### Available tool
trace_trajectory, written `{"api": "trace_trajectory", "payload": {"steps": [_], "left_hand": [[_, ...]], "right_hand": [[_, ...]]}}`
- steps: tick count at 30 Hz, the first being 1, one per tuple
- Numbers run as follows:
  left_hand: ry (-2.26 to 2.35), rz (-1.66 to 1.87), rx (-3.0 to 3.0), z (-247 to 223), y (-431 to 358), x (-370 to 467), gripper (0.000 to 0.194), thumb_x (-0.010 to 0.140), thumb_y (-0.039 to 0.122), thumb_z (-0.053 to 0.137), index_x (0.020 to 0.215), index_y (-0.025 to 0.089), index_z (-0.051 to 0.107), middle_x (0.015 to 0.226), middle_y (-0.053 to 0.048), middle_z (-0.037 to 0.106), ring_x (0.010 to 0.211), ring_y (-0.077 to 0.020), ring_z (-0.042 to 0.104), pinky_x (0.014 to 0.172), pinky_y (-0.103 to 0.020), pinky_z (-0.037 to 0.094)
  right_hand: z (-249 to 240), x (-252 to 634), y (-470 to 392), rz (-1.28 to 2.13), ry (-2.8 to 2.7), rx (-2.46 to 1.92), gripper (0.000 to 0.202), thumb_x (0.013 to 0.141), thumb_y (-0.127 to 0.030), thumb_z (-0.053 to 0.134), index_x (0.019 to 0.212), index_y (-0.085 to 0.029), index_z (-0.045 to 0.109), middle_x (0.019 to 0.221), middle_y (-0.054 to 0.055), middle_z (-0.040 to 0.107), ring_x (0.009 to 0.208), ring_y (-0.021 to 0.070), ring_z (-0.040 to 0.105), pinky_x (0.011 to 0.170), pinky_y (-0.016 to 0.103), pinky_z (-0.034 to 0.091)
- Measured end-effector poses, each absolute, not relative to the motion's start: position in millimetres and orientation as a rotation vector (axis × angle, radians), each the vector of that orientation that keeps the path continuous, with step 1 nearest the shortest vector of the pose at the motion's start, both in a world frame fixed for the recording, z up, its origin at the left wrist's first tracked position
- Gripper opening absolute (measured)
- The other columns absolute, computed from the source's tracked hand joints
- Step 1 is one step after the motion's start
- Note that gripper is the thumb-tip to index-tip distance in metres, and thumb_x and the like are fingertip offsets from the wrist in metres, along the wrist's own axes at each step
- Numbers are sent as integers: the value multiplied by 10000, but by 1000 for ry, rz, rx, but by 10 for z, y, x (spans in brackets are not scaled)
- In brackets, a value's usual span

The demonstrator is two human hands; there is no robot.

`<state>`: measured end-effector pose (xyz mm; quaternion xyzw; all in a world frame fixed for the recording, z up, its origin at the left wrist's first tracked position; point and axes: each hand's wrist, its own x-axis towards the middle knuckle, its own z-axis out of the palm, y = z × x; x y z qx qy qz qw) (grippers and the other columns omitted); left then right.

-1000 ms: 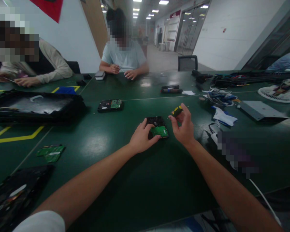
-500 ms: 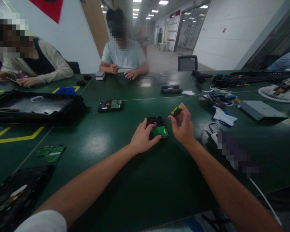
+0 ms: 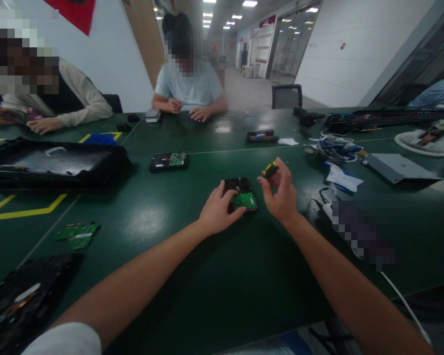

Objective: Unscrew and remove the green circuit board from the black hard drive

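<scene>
On the green table lies a hard drive [image 3: 246, 199], its green circuit board facing up. My left hand [image 3: 219, 211] grips it from the left, thumb along the near edge and fingers at the far side, covering part of it. Just right of the drive, my right hand [image 3: 282, 195] is closed around a screwdriver with a black and yellow handle [image 3: 270, 170]. The handle tilts up and to the right, above the table. The screwdriver's shaft is hard to make out near my fingertips.
Another hard drive [image 3: 167, 161] lies further left, and loose green circuit boards [image 3: 79, 234] sit near a black casing [image 3: 29, 291]. A black tray [image 3: 59, 162] stands at left. Bundled cables [image 3: 338, 147] and a grey metal box [image 3: 401, 168] are at right. Two people sit across the table.
Both my hands, the hard drive and the screwdriver stay practically in place. The person at far left has shifted their head and hands slightly.
</scene>
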<state>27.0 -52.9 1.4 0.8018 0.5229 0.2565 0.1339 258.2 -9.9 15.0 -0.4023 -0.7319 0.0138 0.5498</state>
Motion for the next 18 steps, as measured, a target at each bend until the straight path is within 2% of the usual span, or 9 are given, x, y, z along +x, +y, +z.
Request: {"api": "trace_trajectory", "payload": {"steps": [5,18], "left_hand": [[1513,739,2329,19,-530,267,594,929,627,624,1379,242,590,1672,-194,338,1565,-390,307,1185,-579,392],[1521,731,2305,22,-524,268,607,914,641,639,1377,251,589,1687,-190,314,1559,-398,319,1180,-595,393]], "right_hand": [[155,2589,-102,21,-1735,-958,706,1012,-422,599,1617,-313,254,1409,131,639,995,241,769,891,445,684],[187,2566,-137,8,-1747,-957,699,1015,-438,590,1617,-324,254,1449,128,614,999,242,765,883,443,685]]}}
